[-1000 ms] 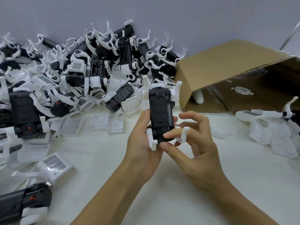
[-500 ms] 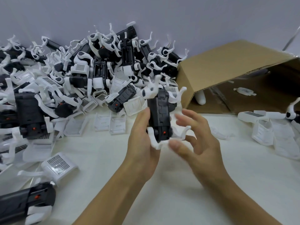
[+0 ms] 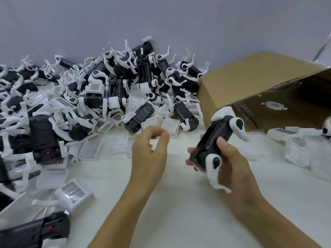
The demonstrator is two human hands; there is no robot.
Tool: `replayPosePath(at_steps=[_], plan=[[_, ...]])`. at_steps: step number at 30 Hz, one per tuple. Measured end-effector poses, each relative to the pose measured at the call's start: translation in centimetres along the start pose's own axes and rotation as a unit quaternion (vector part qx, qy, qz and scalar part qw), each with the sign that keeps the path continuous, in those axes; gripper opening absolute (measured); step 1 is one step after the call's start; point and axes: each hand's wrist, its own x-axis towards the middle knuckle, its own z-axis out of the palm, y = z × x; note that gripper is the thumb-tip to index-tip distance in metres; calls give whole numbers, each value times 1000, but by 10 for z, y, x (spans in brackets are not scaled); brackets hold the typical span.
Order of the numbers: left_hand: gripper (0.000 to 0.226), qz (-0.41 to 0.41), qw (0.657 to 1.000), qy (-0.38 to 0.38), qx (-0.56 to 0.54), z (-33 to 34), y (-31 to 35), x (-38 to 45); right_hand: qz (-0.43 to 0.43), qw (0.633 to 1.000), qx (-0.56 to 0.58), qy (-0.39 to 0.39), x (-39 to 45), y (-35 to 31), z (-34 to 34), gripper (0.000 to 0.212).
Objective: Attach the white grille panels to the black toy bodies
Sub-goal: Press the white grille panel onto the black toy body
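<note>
White cloth covers the tabletop (image 3: 179,203), which backs onto a plain pale wall. From nine o'clock round to twelve a heap of toy bodies (image 3: 111,90) and loose white parts spills toward the middle, and a cardboard box (image 3: 250,86) lies on its side at two o'clock.

At about three o'clock from centre, the right hand (image 3: 231,163) grips one black toy body (image 3: 213,140), fingers (image 3: 192,151) curled round its underside and the thumb pressed on top. The body tilts with its far end toward the box; white legs with black joint discs stick out along its near side. The left hand (image 3: 149,149) is in the air just beside it at the nine o'clock side, fingers loosely curled and holding nothing. It is over loose white grille panels (image 3: 120,145) lying flat on the cloth at the heap's near edge. Another panel (image 3: 73,190), mesh side up, sits at seven o'clock.

Both parts look like light, rigid moulded plastic. The black shell seems the safe place to hold, gripped across its flat sides; the thin white legs look likely to flex or snap if squeezed. A panel looks thin-walled and best pinched by its solid side edges, not the mesh, then pressed on squarely so any clips seat without bending.
</note>
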Motion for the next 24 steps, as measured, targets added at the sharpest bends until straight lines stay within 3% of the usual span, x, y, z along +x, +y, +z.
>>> replayPosePath(at_steps=[1,2,4,5,8,11,13,16,18,24], plan=[[9,23,987,34,158,-4,-10,5,13,999,32,9,2,0,0,33],[24,22,958,42,283,-8,-21,9,17,999,47,16,4,0,-1,30],[42,-9,923,23,383,-16,-35,16,15,998,64,22,7,1,-1,25],[40,-8,926,23,378,-18,-39,18,16,997,69,20,8,2,-2,21],[24,26,964,69,254,-22,-36,21,26,997,73,12,11,5,-8,27],[15,-3,996,66,-55,-18,-18,20,29,998,56,4,12,7,-11,31],[23,-60,961,10,-270,-15,-2,16,34,998,59,2,13,7,-10,32],[18,-142,877,-86,-450,-10,9,10,46,998,43,-10,14,8,-11,32],[23,-164,859,-126,-469,-4,11,5,51,998,19,-17,12,8,-11,33],[21,-146,898,-172,-378,9,12,-7,13,999,-39,-26,6,10,-8,52]])
